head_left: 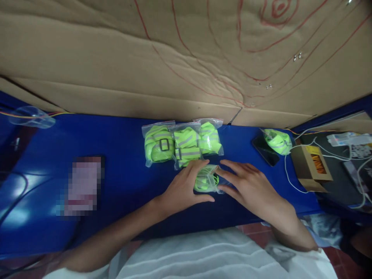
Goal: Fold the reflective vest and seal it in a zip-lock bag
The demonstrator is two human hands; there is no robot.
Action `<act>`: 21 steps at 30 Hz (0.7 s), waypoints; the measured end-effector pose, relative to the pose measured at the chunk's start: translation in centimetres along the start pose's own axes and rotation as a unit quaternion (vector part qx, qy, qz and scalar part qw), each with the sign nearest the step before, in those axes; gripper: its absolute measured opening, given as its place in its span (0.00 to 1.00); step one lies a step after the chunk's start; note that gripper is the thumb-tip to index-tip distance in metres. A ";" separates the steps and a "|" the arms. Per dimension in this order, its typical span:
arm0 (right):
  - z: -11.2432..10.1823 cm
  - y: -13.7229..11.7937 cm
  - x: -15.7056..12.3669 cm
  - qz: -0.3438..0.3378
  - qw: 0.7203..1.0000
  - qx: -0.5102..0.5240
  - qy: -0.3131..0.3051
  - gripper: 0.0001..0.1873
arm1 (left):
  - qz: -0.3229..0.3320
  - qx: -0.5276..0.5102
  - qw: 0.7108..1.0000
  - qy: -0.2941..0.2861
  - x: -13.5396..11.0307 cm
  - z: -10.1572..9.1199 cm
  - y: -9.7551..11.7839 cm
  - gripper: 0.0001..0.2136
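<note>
A clear plastic bag [205,181] with a neon yellow-green strap inside lies on the blue table between my hands. My left hand [186,186] curves around the bag's left side, thumb and fingers apart. At the bag's right end, my right hand [244,180] has its fingers spread, with fingertips at the plastic edge. Just beyond are three zip bags of folded neon reflective straps: a left bag [159,145] with a black buckle showing, a middle bag [187,147] and a right bag [210,138].
At right on the blue table [122,155] lie a dark phone [265,150], another bagged neon strap [278,142] and an open cardboard box [308,170] among white cables. A clear plastic cup [35,117] and a blurred-out item [83,186] are at left. A cardboard panel [116,66] stands behind.
</note>
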State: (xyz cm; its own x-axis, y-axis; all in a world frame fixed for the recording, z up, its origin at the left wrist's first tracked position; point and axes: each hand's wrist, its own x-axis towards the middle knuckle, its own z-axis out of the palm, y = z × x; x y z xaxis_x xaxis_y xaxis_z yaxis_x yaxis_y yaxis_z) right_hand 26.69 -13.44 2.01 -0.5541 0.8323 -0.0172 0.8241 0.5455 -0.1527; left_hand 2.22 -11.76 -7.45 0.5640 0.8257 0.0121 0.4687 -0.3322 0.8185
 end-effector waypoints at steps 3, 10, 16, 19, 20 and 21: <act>1.0 0.7 1.1 0.003 0.997 0.065 -0.045 0.21 | -0.006 -0.007 0.999 -0.033 0.2 0.6 -0.3 0.47; 3.1 1.7 1.9 -0.005 0.960 0.277 0.033 0.06 | -0.091 -0.100 0.987 -0.092 -0.1 -1.7 0.8 0.48; 4.7 2.3 0.6 -0.008 0.938 0.347 0.003 0.11 | -0.128 -0.028 0.981 -0.141 -1.3 -3.5 0.9 0.40; 5.5 2.5 0.6 -0.064 0.935 0.328 -0.122 0.27 | -0.100 0.020 0.985 -0.141 -1.6 -2.8 0.9 0.43; 5.6 2.6 0.7 -0.073 0.930 0.332 -0.141 0.31 | -0.093 0.024 0.986 -0.135 -1.7 -2.5 0.8 0.43; 5.8 2.6 0.8 -0.076 0.926 0.337 -0.150 0.33 | -0.090 0.026 0.987 -0.129 -1.7 -2.2 0.7 0.43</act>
State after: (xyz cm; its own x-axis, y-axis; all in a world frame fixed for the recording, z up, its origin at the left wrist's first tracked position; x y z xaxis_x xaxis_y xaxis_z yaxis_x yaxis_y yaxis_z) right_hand 27.71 -11.97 -4.09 -0.7483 0.6315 -0.2031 0.5294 0.3840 -0.7565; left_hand 0.14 -12.41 -5.64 0.6188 0.7327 -0.2834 0.6086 -0.2190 0.7626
